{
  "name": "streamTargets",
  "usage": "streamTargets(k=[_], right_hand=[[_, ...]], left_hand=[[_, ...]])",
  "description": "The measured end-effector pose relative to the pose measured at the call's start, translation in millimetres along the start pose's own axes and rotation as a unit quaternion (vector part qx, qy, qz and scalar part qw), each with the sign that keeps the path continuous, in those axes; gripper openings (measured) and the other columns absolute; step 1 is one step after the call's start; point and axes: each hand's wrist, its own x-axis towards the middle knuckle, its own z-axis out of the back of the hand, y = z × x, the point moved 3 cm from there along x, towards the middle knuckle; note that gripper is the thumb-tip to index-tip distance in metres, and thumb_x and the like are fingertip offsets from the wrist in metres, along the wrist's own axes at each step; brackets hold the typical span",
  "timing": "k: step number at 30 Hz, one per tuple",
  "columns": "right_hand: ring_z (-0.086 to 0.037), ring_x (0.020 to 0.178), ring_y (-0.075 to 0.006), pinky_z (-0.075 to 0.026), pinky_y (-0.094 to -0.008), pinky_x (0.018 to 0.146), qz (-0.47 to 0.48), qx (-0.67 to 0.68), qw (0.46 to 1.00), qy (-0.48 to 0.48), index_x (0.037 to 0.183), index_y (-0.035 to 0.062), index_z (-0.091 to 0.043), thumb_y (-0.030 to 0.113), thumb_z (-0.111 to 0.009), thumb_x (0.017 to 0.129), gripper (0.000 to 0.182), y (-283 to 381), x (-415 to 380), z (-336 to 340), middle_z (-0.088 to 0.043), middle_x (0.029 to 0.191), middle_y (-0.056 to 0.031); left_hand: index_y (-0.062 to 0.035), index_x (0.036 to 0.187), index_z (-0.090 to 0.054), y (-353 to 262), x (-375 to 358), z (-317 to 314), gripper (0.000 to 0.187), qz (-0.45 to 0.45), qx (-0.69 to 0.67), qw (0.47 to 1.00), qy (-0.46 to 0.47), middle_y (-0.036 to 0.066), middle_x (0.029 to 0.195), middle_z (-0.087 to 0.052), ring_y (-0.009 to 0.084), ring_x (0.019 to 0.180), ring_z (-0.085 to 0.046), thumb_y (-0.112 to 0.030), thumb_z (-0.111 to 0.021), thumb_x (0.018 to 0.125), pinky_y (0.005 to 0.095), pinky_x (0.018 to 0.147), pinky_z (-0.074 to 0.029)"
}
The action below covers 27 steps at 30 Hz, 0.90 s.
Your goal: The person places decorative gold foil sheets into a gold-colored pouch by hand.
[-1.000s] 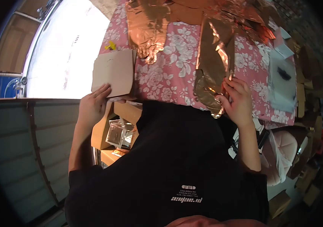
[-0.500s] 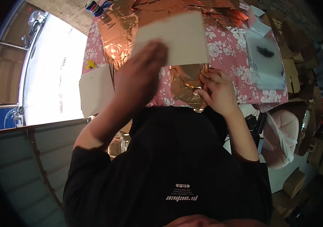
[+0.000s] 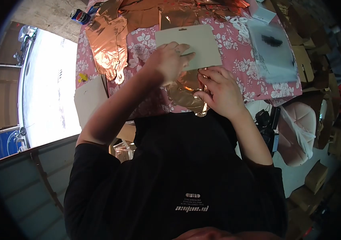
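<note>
A flat beige card (image 3: 202, 44) with a small slot at its far edge lies over one end of a flat copper-coloured foil balloon (image 3: 184, 98). My left hand (image 3: 172, 60) rests on the card's left part, slightly blurred, its fingers stretched out. My right hand (image 3: 222, 90) holds the right edge of the foil, thumb on the near part and fingertips by the card's lower edge. The foil under the card is hidden.
More copper foil balloons (image 3: 108, 46) lie at the left and far side of the floral tablecloth (image 3: 140, 48). Beige cards (image 3: 90, 100) sit at left, a clear plastic bag (image 3: 272, 52) at right. A blue can (image 3: 80, 16) and a white box (image 3: 262, 12) stand at the back.
The card has come down nearer to me and its slot now shows. My left hand has moved right, onto the card. The right hand stays at the foil's edge. The view has shifted somewhat.
</note>
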Motion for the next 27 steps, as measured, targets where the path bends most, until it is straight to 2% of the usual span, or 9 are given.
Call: streamTargets(k=[3,5,8,12,20,23,25,26,27], right_hand=[[-0.061,0.130,-0.0329,-0.051,-0.0468,0.108,0.004,0.006,1.000,-0.003,0.122,0.0033,-0.078,0.036,-0.088,0.084,0.052,0,1,1,-0.071,0.133,-0.0079],[-0.061,0.130,-0.0334,-0.051,-0.0471,0.108,0.000,0.013,1.000,0.006,0.122,0.0031,-0.078,0.036,-0.088,0.084,0.051,0,1,1,-0.070,0.132,-0.0079],[-0.061,0.130,-0.0337,-0.051,-0.0470,0.108,0.004,0.006,1.000,0.007,0.121,0.0025,-0.078,0.035,-0.089,0.083,0.052,0,3,1,-0.070,0.131,-0.0078],[-0.061,0.130,-0.0352,-0.052,-0.0469,0.108,0.005,0.013,1.000,0.006,0.121,0.0015,-0.078,0.035,-0.089,0.082,0.052,0,4,0,-0.070,0.132,-0.0085],[-0.061,0.131,-0.0364,-0.052,-0.0477,0.108,0.011,0.015,1.000,0.005,0.119,0.0010,-0.078,0.033,-0.090,0.081,0.051,-1,3,-2,-0.070,0.132,-0.0092],[-0.060,0.131,-0.0371,-0.052,-0.0480,0.108,0.014,0.006,1.000,0.012,0.124,0.0013,-0.076,0.037,-0.092,0.078,0.060,-1,3,-2,-0.068,0.134,-0.0094],[-0.054,0.141,-0.0408,-0.048,-0.0515,0.115,0.001,0.036,0.999,0.017,0.139,0.0032,-0.068,0.046,-0.095,0.071,0.085,1,3,4,-0.062,0.148,-0.0111],[-0.054,0.141,-0.0408,-0.048,-0.0515,0.115,0.001,0.035,0.999,0.019,0.139,0.0032,-0.068,0.046,-0.095,0.071,0.085,3,3,9,-0.062,0.148,-0.0111],[-0.047,0.148,-0.0428,-0.044,-0.0539,0.120,0.021,0.056,0.998,0.027,0.146,0.0045,-0.063,0.047,-0.097,0.065,0.098,8,4,16,-0.056,0.156,-0.0119]], left_hand=[[-0.0106,0.138,-0.074,15,5,-2,0.039,0.025,-0.025,0.999,0.001,0.010,0.151,-0.064,0.0314,0.133,-0.061,-0.021,-0.070,0.100,0.0433,0.113,-0.051],[-0.0113,0.139,-0.073,23,6,-6,0.043,-0.028,-0.034,0.997,-0.060,0.012,0.152,-0.064,0.0323,0.143,-0.057,-0.010,-0.073,0.096,0.0443,0.117,-0.049],[-0.0119,0.140,-0.072,33,12,-20,0.046,-0.060,-0.110,0.991,-0.046,0.013,0.154,-0.062,0.0336,0.148,-0.053,-0.005,-0.073,0.094,0.0464,0.119,-0.047],[-0.0121,0.141,-0.071,43,18,-16,0.046,-0.070,-0.152,0.985,-0.030,0.013,0.155,-0.061,0.0351,0.146,-0.054,-0.006,-0.073,0.095,0.0482,0.119,-0.047],[-0.0132,0.135,-0.076,55,25,-10,0.039,-0.069,-0.141,0.988,-0.007,0.012,0.154,-0.062,0.0333,0.143,-0.057,-0.013,-0.074,0.096,0.0488,0.118,-0.047],[-0.0141,0.134,-0.077,54,24,-7,0.038,-0.069,-0.141,0.988,-0.016,0.011,0.151,-0.064,0.0333,0.141,-0.058,-0.014,-0.075,0.096,0.0489,0.118,-0.047],[-0.0147,0.134,-0.077,57,24,-8,0.038,-0.073,-0.144,0.987,-0.019,0.011,0.151,-0.064,0.0329,0.141,-0.058,-0.014,-0.075,0.096,0.0490,0.118,-0.047],[-0.0154,0.134,-0.078,58,24,-9,0.038,-0.076,-0.147,0.986,-0.022,0.010,0.150,-0.065,0.0326,0.141,-0.059,-0.015,-0.075,0.096,0.0490,0.118,-0.047],[-0.0154,0.134,-0.078,60,24,-11,0.038,-0.075,-0.149,0.986,-0.022,0.010,0.150,-0.065,0.0326,0.141,-0.059,-0.015,-0.075,0.096,0.0490,0.118,-0.047]])
